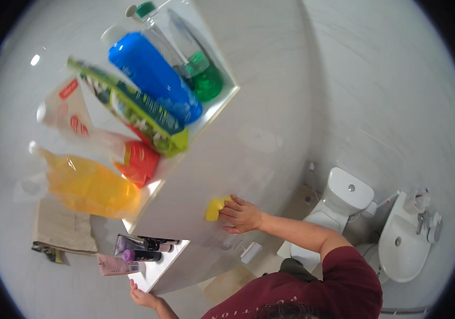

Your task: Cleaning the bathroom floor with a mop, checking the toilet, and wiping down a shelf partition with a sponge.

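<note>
With its fingers spread over a yellow cloth (213,210), my right hand (243,215) presses it against the smooth light-grey side panel (195,191) of a shelf unit. Part of the cloth shows beyond the fingertips. My left hand (144,296) is at the near corner of the lower white shelf (143,280), its fingers apart and nothing in them. On that shelf stand a pink tube (117,264), a dark bottle with a purple cap (141,256) and several other dark bottles, partly hidden by the panel.
The upper shelf (219,105) holds a blue bottle (155,75), a green-liquid bottle (207,81), a green pouch (139,115), a red-and-clear bottle (137,159) and an orange-liquid bottle (92,187). A beige cloth bag (66,227) hangs left. A toilet (349,191) and washbasin (400,255) stand right.
</note>
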